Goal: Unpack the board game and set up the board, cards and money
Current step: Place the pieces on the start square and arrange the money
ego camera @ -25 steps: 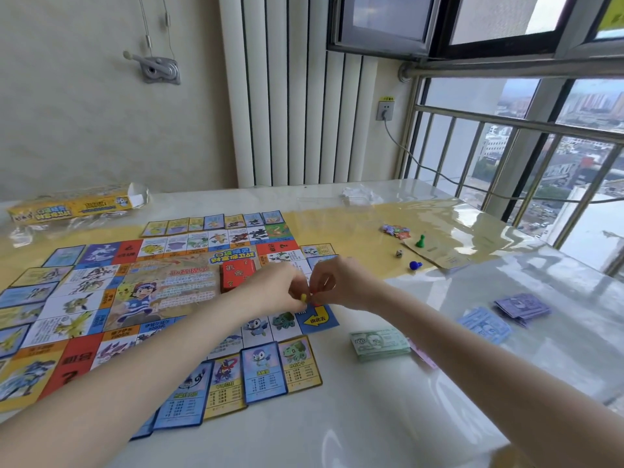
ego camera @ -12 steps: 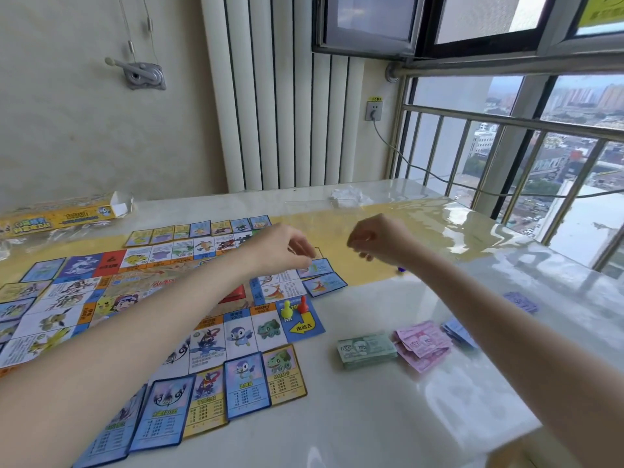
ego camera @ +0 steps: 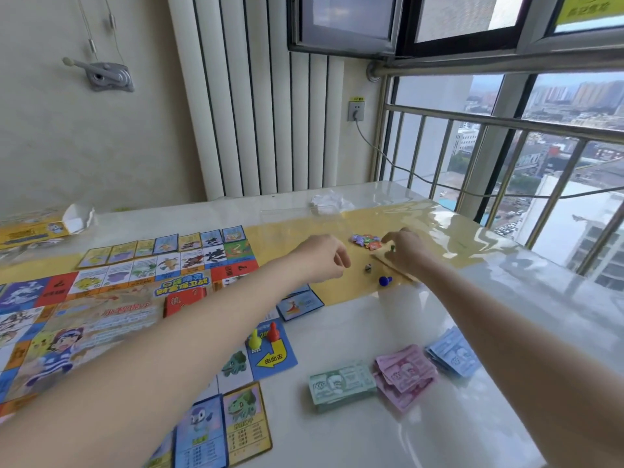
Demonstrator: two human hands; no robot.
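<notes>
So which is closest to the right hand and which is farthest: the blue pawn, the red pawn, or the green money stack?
From the right hand in the head view:
1. Blue pawn, on the yellow mat just below the hand.
2. Red pawn, standing on the board's arrow corner, beside the yellow pawn.
3. Green money stack, on the white table nearest the person.

Your board (ego camera: 111, 319) is a patchwork of blue, red, yellow and white squares with cartoon creatures. On its blue corner square with the yellow arrow you've got a yellow pawn (ego camera: 254, 340) and a red pawn (ego camera: 273, 332). Money on your glossy white counter (ego camera: 337, 434): green stack (ego camera: 341, 385), pink notes (ego camera: 405, 374), pale blue notes (ego camera: 454, 352). Blue pawn (ego camera: 385, 281) on the yellow mat (ego camera: 341, 288).
</notes>
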